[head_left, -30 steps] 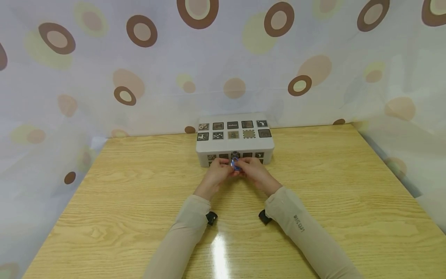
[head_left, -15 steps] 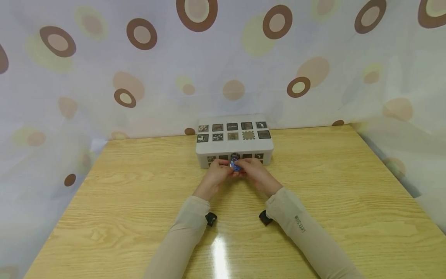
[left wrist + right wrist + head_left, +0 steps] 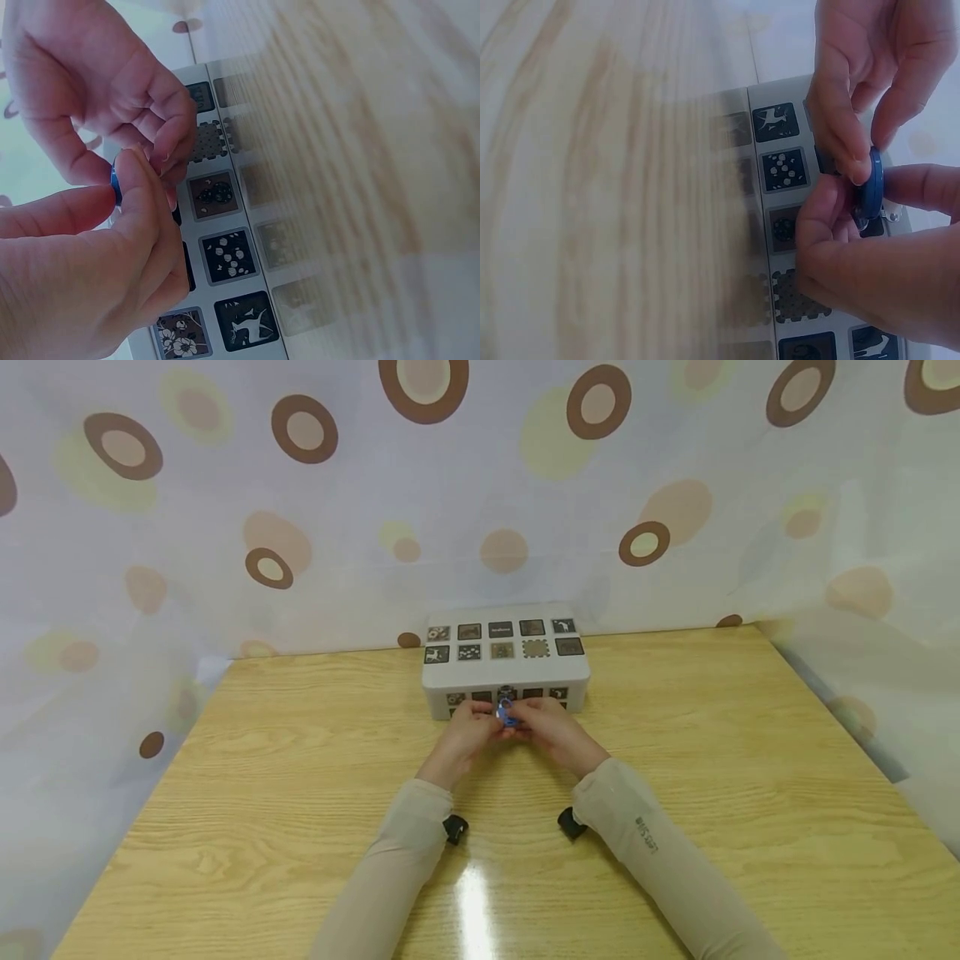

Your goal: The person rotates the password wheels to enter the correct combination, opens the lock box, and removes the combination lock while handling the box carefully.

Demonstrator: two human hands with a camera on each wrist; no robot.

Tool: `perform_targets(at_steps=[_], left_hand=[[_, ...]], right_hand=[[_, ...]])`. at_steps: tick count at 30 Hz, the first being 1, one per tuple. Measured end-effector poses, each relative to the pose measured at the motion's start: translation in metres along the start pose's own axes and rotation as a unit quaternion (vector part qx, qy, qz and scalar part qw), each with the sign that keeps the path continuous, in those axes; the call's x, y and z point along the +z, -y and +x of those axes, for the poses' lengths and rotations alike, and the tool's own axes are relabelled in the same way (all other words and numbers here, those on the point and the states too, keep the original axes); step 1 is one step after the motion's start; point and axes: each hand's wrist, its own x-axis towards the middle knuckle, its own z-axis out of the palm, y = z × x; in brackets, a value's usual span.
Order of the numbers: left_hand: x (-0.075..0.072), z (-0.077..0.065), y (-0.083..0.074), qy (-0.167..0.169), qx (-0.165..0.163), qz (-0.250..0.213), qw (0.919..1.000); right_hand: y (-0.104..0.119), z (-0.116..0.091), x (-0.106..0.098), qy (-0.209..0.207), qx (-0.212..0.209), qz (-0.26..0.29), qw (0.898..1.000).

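A small, flat blue object with a rounded edge is held between both hands in front of a white box. In the head view it shows a loop-like opening at its top; its exact kind is unclear. My left hand pinches it from the left with thumb and fingers. From the other side my right hand grips it between thumb and curled fingers. Edge-on, the blue object looks thin in the right wrist view. A metal clasp sits on the box's front, just above it; fingers hide part of that front.
The box's lid is down, with rows of dark picture squares on it. It stands at the back of a wood-grain table, against a hanging sheet with brown and yellow circles. The sheet also borders the left and right sides.
The blue object tilts slightly between the fingers: its loop shows, flattens from view half a second ago, then shows again. Both hands stay in place by the clasp.
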Motion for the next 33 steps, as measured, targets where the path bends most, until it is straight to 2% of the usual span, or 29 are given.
perform_targets(at_steps=[12, 23, 33], left_hand=[[0.0004, -0.0008, -0.0013, -0.004, -0.014, 0.026, 0.9996], [0.0012, 0.0006, 0.0001, -0.010, -0.013, 0.016, 0.9998], [0.0009, -0.0014, -0.0021, -0.001, -0.015, 0.017, 0.9997]], right_hand=[[0.0027, 0.0000, 0.0017, 0.007, 0.007, -0.031, 0.999], [0.0041, -0.0015, 0.0021, 0.018, 0.000, -0.055, 0.998], [0.0042, 0.0007, -0.0012, 0.020, 0.006, -0.036, 0.999]])
